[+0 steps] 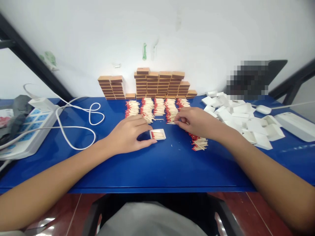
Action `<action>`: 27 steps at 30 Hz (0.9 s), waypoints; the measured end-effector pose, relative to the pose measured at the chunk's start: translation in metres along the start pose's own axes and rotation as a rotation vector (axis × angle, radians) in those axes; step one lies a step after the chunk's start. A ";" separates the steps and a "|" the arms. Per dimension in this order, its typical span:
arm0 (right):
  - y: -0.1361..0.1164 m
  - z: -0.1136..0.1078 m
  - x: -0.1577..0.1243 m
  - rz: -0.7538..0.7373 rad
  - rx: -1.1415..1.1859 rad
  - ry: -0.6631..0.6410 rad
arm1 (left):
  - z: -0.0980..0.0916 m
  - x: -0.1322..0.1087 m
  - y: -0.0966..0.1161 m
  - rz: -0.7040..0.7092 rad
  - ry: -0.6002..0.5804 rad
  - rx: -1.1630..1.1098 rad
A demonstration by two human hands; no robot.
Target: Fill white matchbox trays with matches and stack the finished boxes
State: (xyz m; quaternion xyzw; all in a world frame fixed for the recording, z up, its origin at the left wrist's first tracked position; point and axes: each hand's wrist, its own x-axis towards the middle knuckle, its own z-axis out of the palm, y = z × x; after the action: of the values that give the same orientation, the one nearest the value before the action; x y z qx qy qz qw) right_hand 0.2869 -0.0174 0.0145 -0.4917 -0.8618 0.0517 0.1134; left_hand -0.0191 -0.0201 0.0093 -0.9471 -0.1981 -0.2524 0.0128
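Note:
My left hand point(133, 134) rests on the blue table with its thumb and fingertips around the left end of a small white matchbox tray point(161, 134). Red-tipped matches point(157, 135) lie inside that tray. To the right, my right hand point(194, 120) has its fingers curled, the thumb and forefinger closed at the pale ends of some matches point(171, 111) in a row. Several more rows of matches point(147, 109) lie side by side behind the tray. A loose heap of matches point(199, 143) shows below my right hand, which partly hides it.
Stacked brown matchboxes point(157, 85) stand against the wall. At right lie a pile of white trays point(233, 113), a white box point(296, 126) and a dark blurred-out device point(256, 78). Left are a power strip point(31, 127) and looping white cable point(61, 124). The table's front edge point(157, 189) is near.

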 end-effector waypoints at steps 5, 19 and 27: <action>-0.001 0.001 -0.001 0.013 0.005 -0.001 | 0.000 0.000 -0.001 -0.016 -0.016 0.000; 0.001 -0.003 -0.002 0.052 0.026 -0.069 | 0.000 0.000 0.000 -0.012 -0.008 -0.006; 0.004 -0.005 -0.005 0.047 0.060 -0.114 | 0.000 0.000 -0.001 -0.007 -0.017 0.003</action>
State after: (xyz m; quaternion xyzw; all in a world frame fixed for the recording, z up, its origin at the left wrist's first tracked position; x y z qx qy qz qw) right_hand 0.2941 -0.0197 0.0175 -0.5043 -0.8532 0.1080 0.0774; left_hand -0.0196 -0.0194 0.0095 -0.9485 -0.2018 -0.2439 0.0115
